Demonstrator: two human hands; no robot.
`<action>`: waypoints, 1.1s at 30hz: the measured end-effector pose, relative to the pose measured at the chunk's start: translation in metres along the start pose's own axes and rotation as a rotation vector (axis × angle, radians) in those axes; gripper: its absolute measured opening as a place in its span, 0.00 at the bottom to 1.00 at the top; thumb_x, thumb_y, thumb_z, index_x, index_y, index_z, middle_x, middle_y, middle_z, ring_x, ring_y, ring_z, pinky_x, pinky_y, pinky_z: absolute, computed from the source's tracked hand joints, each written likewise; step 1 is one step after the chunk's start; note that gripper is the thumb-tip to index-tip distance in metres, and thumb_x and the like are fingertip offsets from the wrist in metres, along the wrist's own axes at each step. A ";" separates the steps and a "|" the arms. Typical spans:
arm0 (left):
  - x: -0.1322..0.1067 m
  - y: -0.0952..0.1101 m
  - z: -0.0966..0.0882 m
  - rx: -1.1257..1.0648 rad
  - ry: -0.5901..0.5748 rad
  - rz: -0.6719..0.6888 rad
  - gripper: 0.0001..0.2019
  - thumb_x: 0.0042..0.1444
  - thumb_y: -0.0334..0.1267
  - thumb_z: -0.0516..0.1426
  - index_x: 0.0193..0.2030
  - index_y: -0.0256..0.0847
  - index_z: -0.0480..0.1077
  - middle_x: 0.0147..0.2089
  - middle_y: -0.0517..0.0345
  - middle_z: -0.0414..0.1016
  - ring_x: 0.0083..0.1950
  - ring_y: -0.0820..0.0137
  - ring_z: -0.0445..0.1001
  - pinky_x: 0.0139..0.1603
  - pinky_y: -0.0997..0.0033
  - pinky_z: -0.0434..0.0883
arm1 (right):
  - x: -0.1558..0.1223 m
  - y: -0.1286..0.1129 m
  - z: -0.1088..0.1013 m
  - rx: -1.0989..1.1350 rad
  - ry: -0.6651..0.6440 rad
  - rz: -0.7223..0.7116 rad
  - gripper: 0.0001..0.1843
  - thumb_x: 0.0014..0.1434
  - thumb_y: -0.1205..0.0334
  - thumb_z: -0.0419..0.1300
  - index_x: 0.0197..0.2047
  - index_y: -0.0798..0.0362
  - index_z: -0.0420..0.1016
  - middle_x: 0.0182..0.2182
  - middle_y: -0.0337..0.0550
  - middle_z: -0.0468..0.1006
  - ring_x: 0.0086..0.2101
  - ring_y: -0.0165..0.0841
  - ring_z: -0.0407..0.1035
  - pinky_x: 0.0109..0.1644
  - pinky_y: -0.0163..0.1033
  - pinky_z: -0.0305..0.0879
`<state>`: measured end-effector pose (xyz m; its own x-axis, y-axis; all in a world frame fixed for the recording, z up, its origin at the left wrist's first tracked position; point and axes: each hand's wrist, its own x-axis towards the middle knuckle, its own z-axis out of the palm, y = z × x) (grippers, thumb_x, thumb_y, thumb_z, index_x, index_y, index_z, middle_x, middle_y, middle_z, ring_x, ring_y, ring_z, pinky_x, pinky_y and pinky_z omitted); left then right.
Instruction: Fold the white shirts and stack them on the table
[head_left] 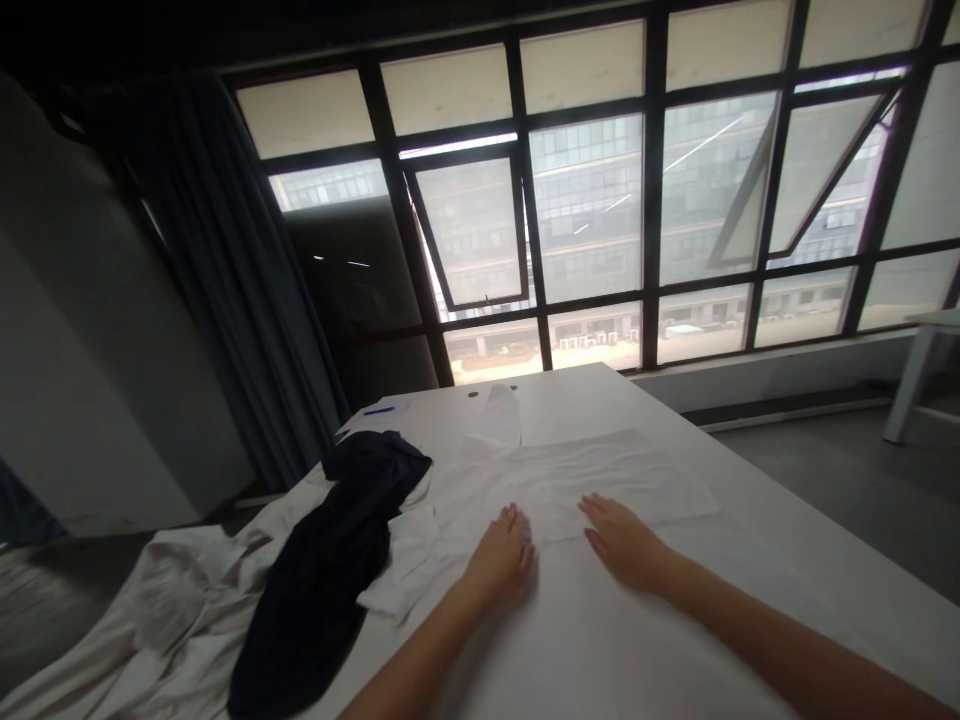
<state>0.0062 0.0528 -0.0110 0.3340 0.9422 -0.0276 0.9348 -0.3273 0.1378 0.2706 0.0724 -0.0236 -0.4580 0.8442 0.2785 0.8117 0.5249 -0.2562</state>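
Observation:
A thin white garment point(555, 480), creased along its middle, lies spread across the white table. It looks like a shirt, with one part reaching toward the window and another bunched at the left. My left hand point(501, 556) rests on its near edge, fingers stretched forward and slightly bent. To the right, my right hand point(622, 542) lies flat on the same near edge with its fingers extended. Neither hand grasps the cloth. Between the two hands the fabric is fairly flat.
Dark navy clothing point(322, 590) lies heaped left of the garment, over cream fabric point(165, 610) hanging off the table point(615, 650). A blue pen point(379, 411) lies on paper at the far left corner. Windows, some tilted open, stand behind; another table point(934, 320) is at right.

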 end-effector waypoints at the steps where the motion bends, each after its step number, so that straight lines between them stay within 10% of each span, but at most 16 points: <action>1: 0.017 0.008 0.006 0.001 0.024 -0.015 0.32 0.66 0.44 0.41 0.73 0.28 0.50 0.76 0.43 0.44 0.76 0.59 0.44 0.73 0.55 0.49 | 0.020 -0.016 0.009 0.017 -0.007 -0.027 0.29 0.67 0.57 0.44 0.67 0.58 0.64 0.65 0.55 0.64 0.65 0.45 0.57 0.69 0.54 0.52; 5: 0.056 0.020 0.026 0.021 0.075 -0.047 0.32 0.67 0.43 0.39 0.75 0.32 0.46 0.76 0.45 0.44 0.76 0.57 0.42 0.74 0.50 0.43 | 0.076 -0.042 0.041 0.039 -0.084 -0.014 0.31 0.69 0.55 0.42 0.71 0.58 0.57 0.69 0.57 0.56 0.68 0.47 0.49 0.69 0.57 0.46; 10: 0.055 -0.002 0.032 0.048 0.093 -0.067 0.37 0.66 0.57 0.35 0.75 0.34 0.44 0.77 0.47 0.42 0.77 0.56 0.39 0.74 0.50 0.40 | 0.093 -0.004 0.054 0.010 -0.194 0.052 0.42 0.68 0.37 0.36 0.73 0.58 0.51 0.72 0.56 0.48 0.70 0.48 0.40 0.71 0.58 0.35; 23: 0.036 -0.094 0.011 0.135 0.075 -0.267 0.46 0.63 0.66 0.34 0.74 0.27 0.45 0.76 0.38 0.39 0.76 0.51 0.40 0.72 0.49 0.43 | 0.027 0.186 0.017 -0.216 -0.115 0.447 0.48 0.63 0.31 0.35 0.74 0.57 0.48 0.72 0.53 0.47 0.69 0.52 0.42 0.70 0.62 0.40; 33: -0.014 -0.077 0.016 0.141 0.034 -0.272 0.48 0.62 0.67 0.34 0.74 0.26 0.45 0.76 0.38 0.37 0.76 0.49 0.38 0.72 0.45 0.42 | -0.031 0.173 0.013 -0.296 -0.091 0.427 0.47 0.63 0.33 0.35 0.73 0.57 0.51 0.72 0.50 0.48 0.69 0.50 0.42 0.70 0.60 0.42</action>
<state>-0.0690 0.0636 -0.0371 0.0670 0.9977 -0.0110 0.9977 -0.0671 -0.0091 0.4208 0.1386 -0.0884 -0.0827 0.9891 0.1217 0.9945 0.0897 -0.0536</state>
